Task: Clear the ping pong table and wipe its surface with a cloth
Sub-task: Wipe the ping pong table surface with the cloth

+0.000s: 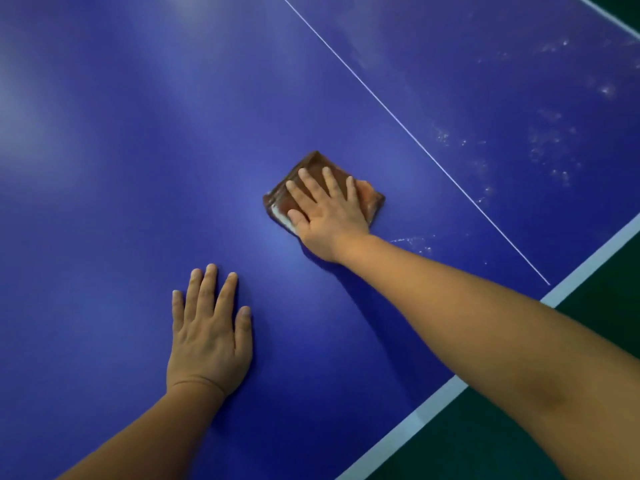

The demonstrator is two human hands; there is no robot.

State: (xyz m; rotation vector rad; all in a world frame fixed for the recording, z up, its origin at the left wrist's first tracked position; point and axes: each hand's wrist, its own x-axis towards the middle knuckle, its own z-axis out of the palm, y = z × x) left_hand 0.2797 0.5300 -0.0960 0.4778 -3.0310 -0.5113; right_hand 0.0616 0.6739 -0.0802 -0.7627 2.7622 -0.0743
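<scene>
Head view: our right hand [325,216] presses flat, fingers straight, on the folded brown cloth [313,168] mid blue ping pong table [121,168]; left hand [207,334] rests flat, fingers spread, beside it. White edge stripe [436,396] lies right.

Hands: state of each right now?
Left hand: open, flat on the table.
Right hand: open, straight fingers pressing the cloth.

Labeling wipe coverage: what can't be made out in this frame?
Head view only:
- Cloth middle and underside: covered by the right hand.
- Table far end, net, left side: cut off by the frame edges.
- White specks past the centre line: too fine to tell dust from scuffs.
- Surface under the left hand: hidden.
</scene>
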